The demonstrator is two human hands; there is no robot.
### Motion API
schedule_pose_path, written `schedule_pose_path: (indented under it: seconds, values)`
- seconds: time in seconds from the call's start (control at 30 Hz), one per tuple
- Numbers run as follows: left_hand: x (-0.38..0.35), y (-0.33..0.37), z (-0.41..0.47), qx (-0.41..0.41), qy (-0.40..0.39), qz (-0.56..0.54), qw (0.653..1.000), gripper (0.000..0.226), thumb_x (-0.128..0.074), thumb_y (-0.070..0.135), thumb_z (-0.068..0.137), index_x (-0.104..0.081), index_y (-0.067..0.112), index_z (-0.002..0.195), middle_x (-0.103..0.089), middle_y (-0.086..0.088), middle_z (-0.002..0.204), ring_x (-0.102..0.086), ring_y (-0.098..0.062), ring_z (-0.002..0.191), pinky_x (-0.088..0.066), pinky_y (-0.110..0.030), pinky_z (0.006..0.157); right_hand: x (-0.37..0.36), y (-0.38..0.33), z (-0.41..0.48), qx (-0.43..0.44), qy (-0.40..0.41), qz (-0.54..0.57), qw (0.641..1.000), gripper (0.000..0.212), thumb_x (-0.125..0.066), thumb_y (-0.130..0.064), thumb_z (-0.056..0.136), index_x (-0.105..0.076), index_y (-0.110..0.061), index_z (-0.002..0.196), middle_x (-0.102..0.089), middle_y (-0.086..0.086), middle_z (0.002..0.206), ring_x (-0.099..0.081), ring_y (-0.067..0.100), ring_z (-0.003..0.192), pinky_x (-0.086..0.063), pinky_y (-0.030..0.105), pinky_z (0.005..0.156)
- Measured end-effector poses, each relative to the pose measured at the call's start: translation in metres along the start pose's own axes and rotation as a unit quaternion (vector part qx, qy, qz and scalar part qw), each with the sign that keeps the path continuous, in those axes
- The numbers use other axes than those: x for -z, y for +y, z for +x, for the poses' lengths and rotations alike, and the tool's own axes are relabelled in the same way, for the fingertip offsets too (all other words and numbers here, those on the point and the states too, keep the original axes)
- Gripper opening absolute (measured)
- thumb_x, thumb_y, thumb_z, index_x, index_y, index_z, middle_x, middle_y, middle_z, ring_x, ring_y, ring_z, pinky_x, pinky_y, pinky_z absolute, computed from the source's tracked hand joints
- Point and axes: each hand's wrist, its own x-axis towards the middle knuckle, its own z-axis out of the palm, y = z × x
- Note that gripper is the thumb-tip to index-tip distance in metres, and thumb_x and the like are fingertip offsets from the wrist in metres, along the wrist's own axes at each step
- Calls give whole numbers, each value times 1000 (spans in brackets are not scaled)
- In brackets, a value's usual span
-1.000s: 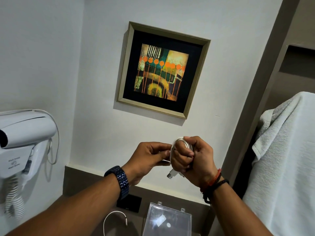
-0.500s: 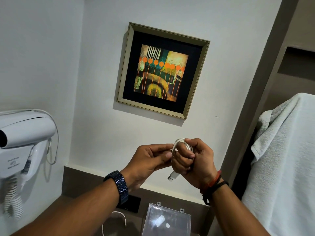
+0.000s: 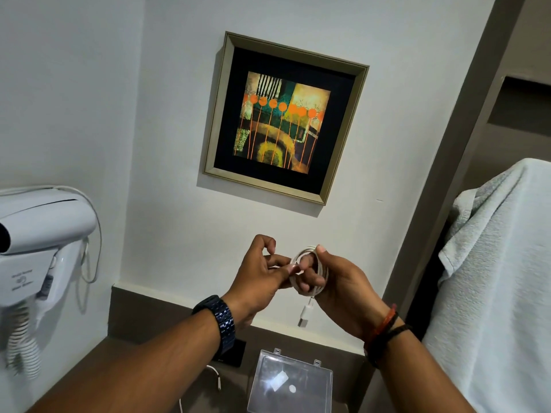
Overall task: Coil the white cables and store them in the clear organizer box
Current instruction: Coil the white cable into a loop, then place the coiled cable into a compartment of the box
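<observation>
I hold a white cable [image 3: 320, 271] wound into a small coil, raised in front of the wall. My right hand [image 3: 337, 281] grips the coil, thumb on top, and a USB plug [image 3: 304, 315] dangles below it. My left hand [image 3: 259, 275] pinches the cable's other end at the coil's left side. The clear organizer box [image 3: 290, 383] lies on the brown counter below my hands, its lid upright and open. A second white cable [image 3: 214, 378] lies loose on the counter left of the box, partly hidden by my left forearm.
A white wall-mounted hair dryer [image 3: 35, 242] with a spiral cord hangs at the left. A framed picture [image 3: 283, 117] is on the wall ahead. A white towel [image 3: 492, 278] hangs at the right. A dark wall socket [image 3: 235, 351] sits behind the counter [image 3: 98, 374].
My right hand has turned so the coil shows as an open ring and the plug hangs lower. My left hand's fingers have shifted to pinch the cable end.
</observation>
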Motion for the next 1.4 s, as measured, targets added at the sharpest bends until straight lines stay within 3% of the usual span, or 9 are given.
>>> schedule_pose_path:
  seconds: [0.13,0.27,0.37,0.6,0.73,0.87,1.03,1.17,1.4]
  values:
    - [-1,-7,1,27,68,-23,997,32,-61,-2,85,-40,23,83,-66,-24,96,-69,-28,81,-59,-39,78,6,10,-4,35,111,-105,988,35,-42,-27,98,-67,-3,97,-50,0,55,-60,20,69,-54,30,75]
    - [-2,-12,5,71,93,-121,986,32,-61,-3,85,-40,21,87,-74,-11,79,-68,-21,70,-57,-32,68,10,13,-6,42,147,-225,962,21,-48,-18,97,-68,-12,100,-61,-6,60,-64,16,72,-58,33,73]
    - [-2,-16,7,109,84,-200,970,30,-58,-4,87,-41,20,92,-76,-9,75,-66,-19,66,-55,-33,68,13,12,-6,24,166,-283,944,18,-50,-14,96,-68,-16,94,-66,-3,65,-64,15,69,-58,35,72]
    - [3,-27,5,179,-7,-303,936,24,-51,-2,90,-40,19,90,-68,-8,72,-58,-16,59,-47,-30,63,22,10,-7,-11,167,-448,878,15,-53,-10,93,-67,-6,91,-72,9,79,-68,24,72,-60,36,71]
    - [9,-34,5,197,-47,-247,948,26,-42,0,93,-37,23,82,-59,1,67,-52,-13,57,-28,-28,56,21,12,-7,-14,162,-530,832,18,-54,-12,92,-67,-5,82,-71,10,75,-68,28,72,-60,37,67]
    - [8,-41,2,190,-53,-166,966,21,-49,8,94,-37,21,82,-55,1,65,-52,-13,58,-33,-27,57,23,20,-6,-16,167,-565,808,20,-54,-9,90,-65,0,76,-69,9,70,-66,31,71,-56,42,69]
    - [9,-47,-3,135,-44,-13,990,25,-64,0,84,-44,15,88,-59,-7,77,-63,-19,70,-52,-28,60,28,33,-3,-39,188,-551,812,17,-57,-9,89,-66,-6,76,-71,11,71,-66,27,66,-55,34,64]
    - [14,-59,-8,117,-30,132,984,27,-71,4,78,-57,18,95,-72,-7,80,-67,-20,76,-54,-33,71,34,48,-5,-67,196,-467,860,13,-62,-7,87,-57,-19,89,-74,10,73,-64,20,59,-58,35,66]
    - [26,-134,-37,182,29,178,966,23,-74,2,75,-66,17,90,-74,-11,86,-69,-23,83,-55,-34,78,41,132,-9,-125,207,-445,862,13,-67,-6,82,-60,-16,81,-74,15,71,-70,26,63,-55,27,57]
